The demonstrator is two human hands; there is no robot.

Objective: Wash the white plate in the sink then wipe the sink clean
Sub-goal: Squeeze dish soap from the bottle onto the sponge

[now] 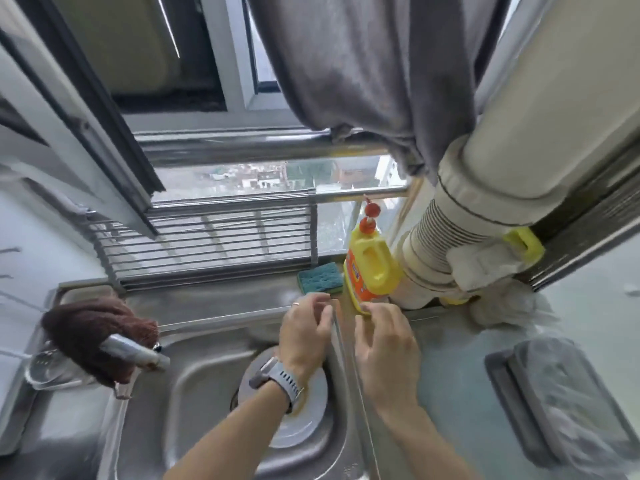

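A white plate lies in the steel sink, partly hidden under my left wrist with its grey watch. My left hand hovers above the sink's right rim with fingers loosely curled and nothing in it. My right hand is beside it, fingertips touching the base of a yellow detergent bottle with a red cap. A green-blue sponge rests on the ledge just left of the bottle. The tap sticks out at the left.
A brown cloth is draped over the tap. A steel drying rack spans the back of the sink under an open window. A ribbed white duct, a hanging grey cloth and a grey tray stand on the right.
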